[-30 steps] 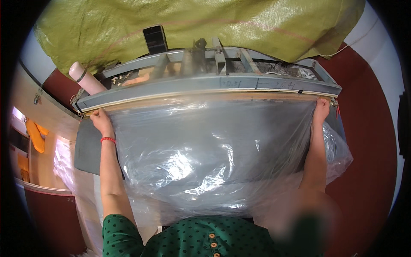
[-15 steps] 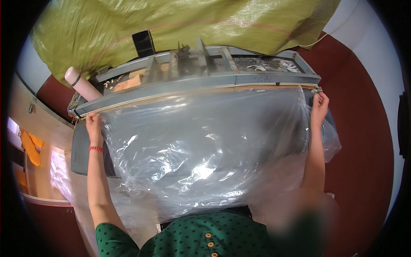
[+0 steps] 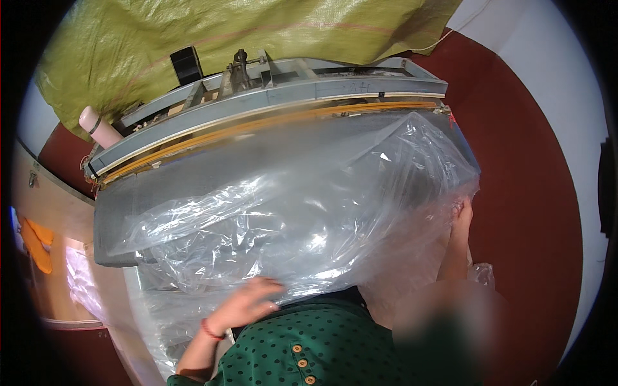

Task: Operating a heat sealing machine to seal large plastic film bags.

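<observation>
A crumpled clear plastic sheet (image 3: 315, 212) spreads over the grey padded surface (image 3: 116, 212) before me and hangs down at the near edge. My left hand (image 3: 251, 302) is over the sheet's near edge, close to my body, its fingers stretched out and holding nothing. At the sheet's right side my right hand (image 3: 460, 219) has its fingers closed on the plastic; the fingertips are partly hidden. Beyond the sheet runs a long grey metal frame (image 3: 283, 92) with crossbars. An orange-brown strip (image 3: 257, 132) lies along the padded surface's far edge, below the frame.
A pink bottle (image 3: 100, 127) leans at the frame's left end. A black phone (image 3: 187, 65) stands behind the frame, against a yellow-green woven sheet (image 3: 257, 32). To the left is a wooden cabinet (image 3: 55, 193) with orange cloth (image 3: 37, 244) nearby. Dark red floor (image 3: 528, 193) lies to the right.
Both hands have left the frame's ends and come nearer to me. The plastic sheet has slid back from the frame, and a gap with the orange-brown strip now shows under it. My view has shifted.
</observation>
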### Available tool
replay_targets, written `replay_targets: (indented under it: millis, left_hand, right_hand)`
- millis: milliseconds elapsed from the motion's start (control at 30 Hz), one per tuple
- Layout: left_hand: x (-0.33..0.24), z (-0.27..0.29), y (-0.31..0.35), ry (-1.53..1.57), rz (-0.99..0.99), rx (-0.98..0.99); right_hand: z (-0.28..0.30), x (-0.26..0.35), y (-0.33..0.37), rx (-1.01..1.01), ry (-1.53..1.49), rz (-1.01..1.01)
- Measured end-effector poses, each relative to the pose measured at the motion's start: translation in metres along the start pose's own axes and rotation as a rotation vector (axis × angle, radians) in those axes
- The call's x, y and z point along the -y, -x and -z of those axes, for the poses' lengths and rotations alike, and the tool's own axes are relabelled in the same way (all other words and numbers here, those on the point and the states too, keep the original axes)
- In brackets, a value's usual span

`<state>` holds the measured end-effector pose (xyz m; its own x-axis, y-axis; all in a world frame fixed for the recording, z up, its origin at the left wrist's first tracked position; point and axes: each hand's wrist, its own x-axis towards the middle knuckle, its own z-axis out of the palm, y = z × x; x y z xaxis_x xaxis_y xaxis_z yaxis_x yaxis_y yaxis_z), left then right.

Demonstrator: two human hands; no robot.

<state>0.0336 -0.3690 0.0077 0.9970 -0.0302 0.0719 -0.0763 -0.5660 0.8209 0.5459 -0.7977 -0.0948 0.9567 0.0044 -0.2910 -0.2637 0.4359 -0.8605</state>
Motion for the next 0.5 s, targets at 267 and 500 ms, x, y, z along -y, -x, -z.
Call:
replay_targets:
  millis: [267,500]
  left_hand:
    - [0.045,-0.025,-0.010,0.174,0.179,0.256]
    - [0.132,0.126,0.209,0.371,0.447,-1.293]
  right_hand:
    - [-0.181,0.079,0.076,0.140,-0.007,0.588]
    - [-0.403,0.047,0.210,1.181,0.503,0.369]
